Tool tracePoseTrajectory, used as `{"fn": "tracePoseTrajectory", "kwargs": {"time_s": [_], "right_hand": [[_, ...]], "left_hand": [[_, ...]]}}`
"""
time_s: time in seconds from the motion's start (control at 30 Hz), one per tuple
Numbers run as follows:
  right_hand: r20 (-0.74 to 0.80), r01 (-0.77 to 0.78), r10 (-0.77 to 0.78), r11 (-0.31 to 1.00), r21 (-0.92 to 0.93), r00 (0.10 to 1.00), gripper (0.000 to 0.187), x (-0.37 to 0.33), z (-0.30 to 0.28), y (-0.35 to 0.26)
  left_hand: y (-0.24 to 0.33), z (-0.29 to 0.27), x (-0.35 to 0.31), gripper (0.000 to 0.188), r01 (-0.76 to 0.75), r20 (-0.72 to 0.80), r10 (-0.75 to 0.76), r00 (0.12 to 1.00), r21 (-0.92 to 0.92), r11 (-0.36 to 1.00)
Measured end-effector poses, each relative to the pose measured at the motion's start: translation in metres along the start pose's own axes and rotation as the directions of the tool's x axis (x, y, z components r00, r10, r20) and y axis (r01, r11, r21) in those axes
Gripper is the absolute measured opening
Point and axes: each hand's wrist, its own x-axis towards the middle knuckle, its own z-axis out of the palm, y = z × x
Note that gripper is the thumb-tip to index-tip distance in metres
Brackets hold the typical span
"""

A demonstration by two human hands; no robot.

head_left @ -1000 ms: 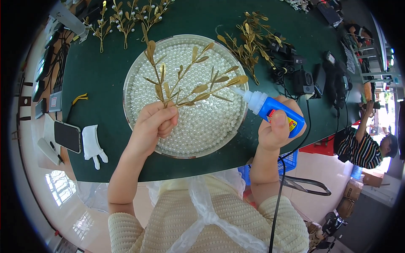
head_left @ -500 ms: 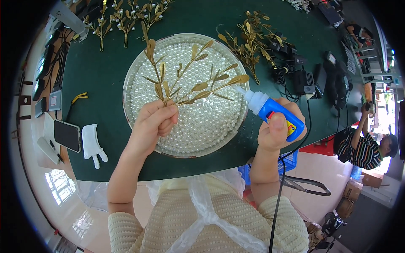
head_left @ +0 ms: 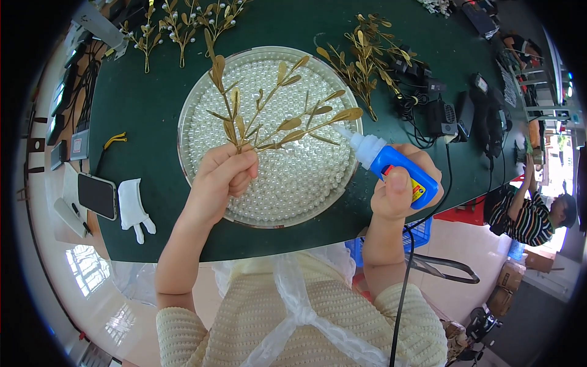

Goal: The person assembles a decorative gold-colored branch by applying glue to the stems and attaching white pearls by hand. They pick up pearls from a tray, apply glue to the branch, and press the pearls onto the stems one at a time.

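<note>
A branching gold leaf spray (head_left: 290, 124) is pinched at its stem by my left hand (head_left: 221, 177), over a round tray (head_left: 182, 131) full of white pearl beads (head_left: 275, 196). My right hand (head_left: 400, 189) is wrapped round a blue glue bottle (head_left: 400, 174) with a clear cap and thin nozzle. The bottle is tilted, and its nozzle tip is at or just under the rightmost gold leaf; whether they touch I cannot tell.
Several gold sprays with pearls (head_left: 181, 33) lie at the far left, and bare gold sprays (head_left: 365, 61) at the far right. Cables and a black adapter (head_left: 441, 117) sit rightward. A phone (head_left: 97, 196) and white glove (head_left: 134, 211) lie left. Another person (head_left: 532, 214) is at right.
The glue bottle in my right hand has shifted slightly left, its nozzle moving inward along the rightmost leaf. My left hand and the spray stay nearly still.
</note>
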Motion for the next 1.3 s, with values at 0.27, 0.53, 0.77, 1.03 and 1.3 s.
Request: {"fn": "tracePoseTrajectory", "kwargs": {"time_s": [0.27,0.53,0.77,1.03,1.3], "right_hand": [[-0.043,0.005,-0.005,1.000,0.003,0.999,0.031,0.001,0.001,0.000],[-0.073,-0.102,0.104,0.994,0.029,0.992,0.033,0.003,-0.001,-0.001],[-0.178,-0.353,0.455,0.838,0.416,0.872,0.027,0.014,-0.029,0.010],[-0.040,-0.421,0.439,0.881,0.218,0.898,0.035,0.022,-0.030,-0.020],[0.074,-0.300,0.303,0.953,-0.046,0.950,0.035,0.022,-0.025,-0.037]], "left_hand": [[-0.002,-0.001,0.000,0.023,-0.010,-0.007,0.010,1.000,-0.003,1.000],[-0.003,0.002,-0.001,0.020,-0.106,-0.061,0.110,0.992,0.062,0.992],[-0.013,0.001,-0.005,0.010,-0.489,-0.042,0.569,0.821,0.461,0.740],[-0.002,0.005,-0.012,0.003,-0.498,0.037,0.707,0.706,0.737,0.458],[0.001,0.011,-0.014,0.015,-0.514,0.199,0.775,0.600,0.838,0.183]]}}
